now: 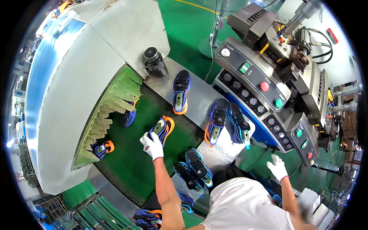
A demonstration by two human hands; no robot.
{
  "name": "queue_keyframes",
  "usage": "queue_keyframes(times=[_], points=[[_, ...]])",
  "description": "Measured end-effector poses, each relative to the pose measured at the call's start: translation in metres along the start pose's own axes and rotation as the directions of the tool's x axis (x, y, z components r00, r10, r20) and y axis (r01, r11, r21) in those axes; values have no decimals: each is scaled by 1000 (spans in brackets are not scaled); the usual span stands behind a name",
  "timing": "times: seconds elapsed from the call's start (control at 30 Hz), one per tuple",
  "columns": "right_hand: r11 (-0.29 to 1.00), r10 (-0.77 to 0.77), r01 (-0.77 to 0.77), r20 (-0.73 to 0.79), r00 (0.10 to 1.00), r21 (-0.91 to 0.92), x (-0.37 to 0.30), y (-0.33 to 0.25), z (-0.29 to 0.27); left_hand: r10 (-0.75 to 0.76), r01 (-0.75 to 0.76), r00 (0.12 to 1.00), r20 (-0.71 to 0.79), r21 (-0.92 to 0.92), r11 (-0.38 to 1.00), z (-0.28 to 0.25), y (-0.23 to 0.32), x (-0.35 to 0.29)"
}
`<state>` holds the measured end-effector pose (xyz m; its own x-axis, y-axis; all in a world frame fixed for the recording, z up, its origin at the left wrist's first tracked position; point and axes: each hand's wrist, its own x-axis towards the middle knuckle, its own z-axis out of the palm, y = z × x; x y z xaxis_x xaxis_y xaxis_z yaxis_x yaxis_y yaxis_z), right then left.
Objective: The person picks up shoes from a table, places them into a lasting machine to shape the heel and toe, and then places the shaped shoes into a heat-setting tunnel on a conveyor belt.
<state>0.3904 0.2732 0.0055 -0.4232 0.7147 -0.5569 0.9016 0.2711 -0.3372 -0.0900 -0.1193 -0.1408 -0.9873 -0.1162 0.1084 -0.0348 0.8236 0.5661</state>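
Observation:
My left hand (pixel 152 146), in a white glove, is closed on the toe end of a sneaker (pixel 163 129) with a blue and orange sole, over the green conveyor surface (pixel 134 161). It cannot be told whether that shoe rests on the surface. Off to the right, my gloved right hand (pixel 277 168) holds nothing, its fingers apart, below the machine's control panel. Nearest the left hand on the right side is a pair of black and light-blue sneakers (pixel 198 163) on the metal ledge.
Green fabric flaps (pixel 115 99) hang at the grey machine housing (pixel 69 92), with shoes under them. A black bottle (pixel 155 63), a single sneaker (pixel 181 92) and another pair (pixel 217 119) stand on the metal ledge. Pressing machines with a button panel (pixel 253 74) stand right.

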Motion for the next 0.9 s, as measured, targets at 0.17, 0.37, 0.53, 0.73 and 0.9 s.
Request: queue_keyframes(times=[0.17, 0.37, 0.53, 0.73, 0.9], points=[[893, -410, 360, 159, 898, 270, -15, -196, -16, 183, -167, 978, 100, -152, 974, -72, 23, -19], [388, -919, 919, 46, 392, -73, -21, -287, 34, 806, -732, 560, 189, -343, 589, -127, 178, -95], [429, -893, 883, -59, 446, 193, 9, -252, 1, 938, -772, 286, 198, -533, 348, -119, 289, -132], [816, -344, 123, 303, 889, 565, 8, -149, -128, 983, -840, 170, -69, -532, 108, -115, 432, -161], [-8, -484, -165, 141, 864, 986, 12, -51, -145, 760, -583, 648, -50, -674, 453, -70, 450, -151]])
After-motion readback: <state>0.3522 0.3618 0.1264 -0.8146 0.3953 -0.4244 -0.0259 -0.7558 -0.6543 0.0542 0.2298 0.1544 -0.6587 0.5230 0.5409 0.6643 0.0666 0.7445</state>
